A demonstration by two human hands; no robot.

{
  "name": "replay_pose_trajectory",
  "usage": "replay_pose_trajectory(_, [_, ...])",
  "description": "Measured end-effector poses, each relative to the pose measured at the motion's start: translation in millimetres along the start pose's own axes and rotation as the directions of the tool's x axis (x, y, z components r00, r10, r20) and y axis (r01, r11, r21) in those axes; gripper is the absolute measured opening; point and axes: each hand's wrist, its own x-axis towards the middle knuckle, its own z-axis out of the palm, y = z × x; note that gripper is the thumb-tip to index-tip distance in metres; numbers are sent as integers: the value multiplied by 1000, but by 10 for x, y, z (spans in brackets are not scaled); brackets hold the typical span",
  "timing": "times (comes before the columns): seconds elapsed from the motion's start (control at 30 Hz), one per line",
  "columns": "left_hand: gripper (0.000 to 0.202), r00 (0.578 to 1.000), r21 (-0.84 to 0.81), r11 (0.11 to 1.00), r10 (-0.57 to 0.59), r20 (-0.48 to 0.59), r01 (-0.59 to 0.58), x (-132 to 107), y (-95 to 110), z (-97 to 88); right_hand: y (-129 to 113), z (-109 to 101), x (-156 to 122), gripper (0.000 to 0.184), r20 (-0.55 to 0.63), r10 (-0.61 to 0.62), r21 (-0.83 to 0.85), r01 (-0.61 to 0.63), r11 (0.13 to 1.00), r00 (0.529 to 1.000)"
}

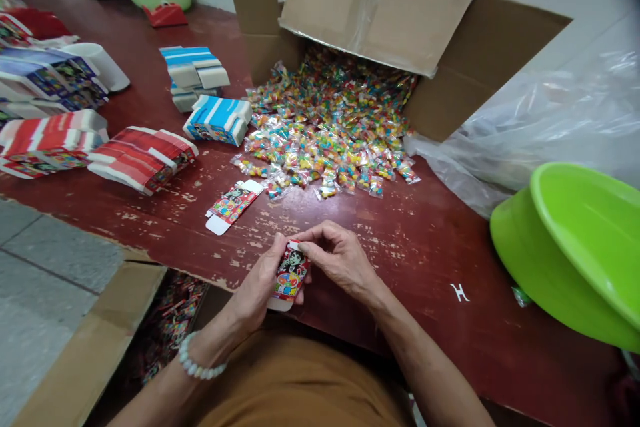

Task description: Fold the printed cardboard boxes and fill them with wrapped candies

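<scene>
My left hand [261,282] is wrapped round a small red printed candy box [291,271], held at the table's front edge. A white flap sticks out at the box's lower end. At its upper end, the thumb and fingers of my right hand [336,255] pinch the top. A flattened box of the same print [235,205] lies on the table just beyond my left hand, its white flaps spread. Farther back, a heap of small clear packets of coloured candies [325,140] spills from a tipped cardboard carton [380,7].
Stacks of red boxes [143,157] and blue boxes [220,119] stand at the left. A green basin [560,253] leans at the right. Plastic sheeting [550,107] lies behind it. Below the front edge, an open carton [95,347] holds many small printed pieces.
</scene>
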Motion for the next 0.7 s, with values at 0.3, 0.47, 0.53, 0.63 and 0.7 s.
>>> replay_pose_trajectory(0.3, [67,994,106,990,101,-52,-95,-16,-20,-17,-33,15,16,16,-49,-16,43,18,999,999])
replay_pose_trajectory(0.47, [66,999,3,1000,18,-27,-18,-29,-17,9,-13,-25,-38,14,19,-171,-90,172,981,985])
replay_pose_trajectory(0.53, [64,1000,-6,1000,15,-26,-15,-23,-11,2,-31,-29,-28,11,-10,-171,-149,168,974,985])
replay_pose_trajectory(0.63, [63,1000,-68,998,-11,-16,10,-10,1,-19,-67,-15,7,9,-41,-68,-127,63,990,997])
replay_pose_trajectory(0.7, [62,1000,-120,992,-30,-7,29,-6,7,-29,-87,-6,23,9,-19,-11,-32,10,999,1000])
